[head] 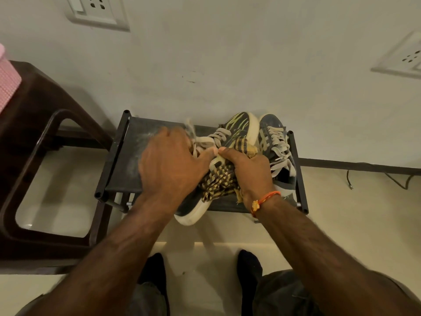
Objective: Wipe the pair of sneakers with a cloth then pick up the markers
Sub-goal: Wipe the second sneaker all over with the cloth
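Observation:
Two dark sneakers with pale laces and white soles sit on a low black rack (123, 160). The left sneaker (239, 128) lies tilted across the rack, its heel hanging over the front edge. My left hand (170, 163) grips this sneaker around its laced middle. My right hand (248, 169) holds a yellow and black checked cloth (218, 181) bunched against the same sneaker's side. The right sneaker (276, 142) stands upright beside it at the rack's right end. No markers are visible.
A dark brown plastic stool (45, 137) stands to the left of the rack, with a pink checked object (6, 83) on it. The wall behind carries two socket plates. A black cable (387, 179) lies on the floor at right. My feet stand just before the rack.

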